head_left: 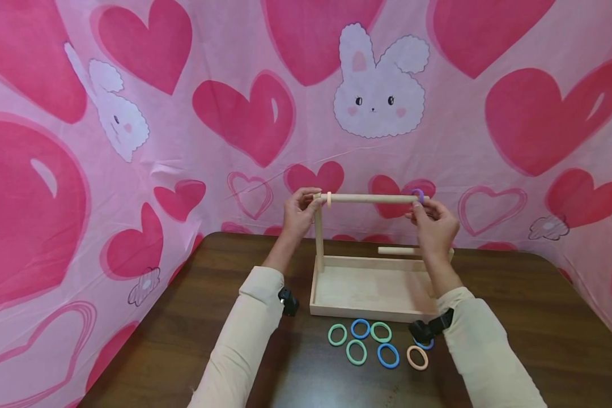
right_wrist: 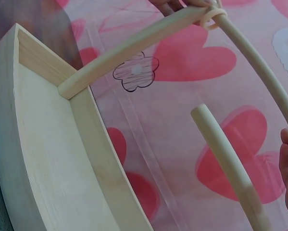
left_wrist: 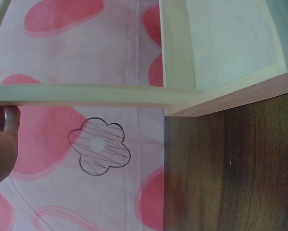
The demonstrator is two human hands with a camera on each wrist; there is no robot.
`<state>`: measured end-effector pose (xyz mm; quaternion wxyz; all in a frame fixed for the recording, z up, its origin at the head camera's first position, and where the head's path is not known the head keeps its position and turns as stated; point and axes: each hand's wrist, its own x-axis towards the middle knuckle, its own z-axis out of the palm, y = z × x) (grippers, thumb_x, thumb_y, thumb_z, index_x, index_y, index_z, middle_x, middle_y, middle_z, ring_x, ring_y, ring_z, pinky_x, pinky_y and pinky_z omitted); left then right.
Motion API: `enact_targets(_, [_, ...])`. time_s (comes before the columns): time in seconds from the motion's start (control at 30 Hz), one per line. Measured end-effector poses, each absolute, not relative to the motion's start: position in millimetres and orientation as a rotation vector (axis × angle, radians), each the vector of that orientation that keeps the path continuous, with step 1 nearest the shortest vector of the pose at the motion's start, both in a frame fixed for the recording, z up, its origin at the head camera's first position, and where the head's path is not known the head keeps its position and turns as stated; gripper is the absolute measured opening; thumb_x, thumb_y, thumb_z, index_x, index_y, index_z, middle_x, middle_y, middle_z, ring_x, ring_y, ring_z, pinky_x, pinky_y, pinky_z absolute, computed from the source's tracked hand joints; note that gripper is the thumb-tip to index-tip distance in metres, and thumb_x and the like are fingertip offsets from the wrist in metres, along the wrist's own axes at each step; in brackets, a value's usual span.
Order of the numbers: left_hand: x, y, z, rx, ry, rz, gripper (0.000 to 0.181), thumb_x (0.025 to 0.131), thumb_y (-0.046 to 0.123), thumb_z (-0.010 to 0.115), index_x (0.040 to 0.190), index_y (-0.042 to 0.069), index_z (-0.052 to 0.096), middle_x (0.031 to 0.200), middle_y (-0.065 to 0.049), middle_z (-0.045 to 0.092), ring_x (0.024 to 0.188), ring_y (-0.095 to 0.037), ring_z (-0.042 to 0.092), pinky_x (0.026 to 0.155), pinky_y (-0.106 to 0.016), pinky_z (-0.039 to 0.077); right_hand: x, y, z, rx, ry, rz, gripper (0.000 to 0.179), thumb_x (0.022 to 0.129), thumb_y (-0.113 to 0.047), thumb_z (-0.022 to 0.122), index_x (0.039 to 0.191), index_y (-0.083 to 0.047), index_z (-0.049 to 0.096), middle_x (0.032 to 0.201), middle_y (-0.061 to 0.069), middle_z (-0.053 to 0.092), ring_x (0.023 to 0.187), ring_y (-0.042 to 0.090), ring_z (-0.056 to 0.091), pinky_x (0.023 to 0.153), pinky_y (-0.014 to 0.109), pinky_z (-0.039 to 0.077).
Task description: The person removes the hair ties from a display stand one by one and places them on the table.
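A pale wooden stand has a tray base, an upright post [head_left: 319, 238] at its left and a long top rod [head_left: 372, 198]. My left hand [head_left: 298, 214] grips the post's top, where the rod meets it. Just right of that joint, a peach ring [head_left: 329, 199] hangs round the rod; it also shows in the right wrist view. At the rod's free right end, my right hand [head_left: 437, 229] pinches a purple ring [head_left: 419, 195] that encircles the rod. In the right wrist view the fingers [right_wrist: 287, 154] sit at the edge, the purple ring out of frame.
Below the rod, the shallow wooden tray [head_left: 347, 311] rests on the dark wood table [head_left: 234, 317]. A shorter lower rod [head_left: 395, 250] extends left behind my right wrist. Several green, blue and peach rings [head_left: 417, 358] lie in front of the tray; my right wrist camera partly hides one.
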<state>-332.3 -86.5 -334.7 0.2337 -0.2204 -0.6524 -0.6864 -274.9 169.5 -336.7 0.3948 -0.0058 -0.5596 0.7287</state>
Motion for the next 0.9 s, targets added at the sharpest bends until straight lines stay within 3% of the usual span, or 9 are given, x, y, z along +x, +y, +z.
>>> enact_targets(0.23, [-330.5,-85.9,-334.5,-0.59,-1.792,-1.865,0.022,0.089,-0.01,0.069,0.11,-0.014,0.065,0.102,-0.036,0.07,0.079,0.003,0.062,0.072,-0.016,0.052,-273.8,177.8,-340.4,-0.038,-1.433,1.841,0.005,0.09,0.002,0.071,0.093,-0.002,0.071,0.063,-0.014,0.072,0.052,-0.003,0.068,0.058,0.016,0.057])
enact_targets(0.43, [-330.8,-85.3,-333.3,-0.587,-1.787,-1.892,0.023,0.089,-0.011,0.068,0.111,-0.015,0.064,0.103,-0.036,0.07,0.077,0.005,0.064,0.07,-0.016,0.053,-274.6,184.4,-343.6,-0.052,-1.409,1.854,0.016,0.089,0.003,0.071,0.084,-0.012,0.069,0.063,-0.013,0.072,0.054,-0.001,0.069,0.058,0.016,0.056])
enact_targets(0.9, [-335.6,-86.2,-337.0,-0.633,-1.747,-1.931,0.026,0.09,-0.004,0.07,0.113,-0.016,0.063,0.106,-0.033,0.07,0.086,-0.005,0.07,0.078,-0.018,0.057,-270.0,193.1,-348.8,-0.038,-1.348,1.908,0.012,0.091,0.004,0.068,0.084,-0.006,0.07,0.065,-0.009,0.074,0.055,0.002,0.071,0.059,0.017,0.057])
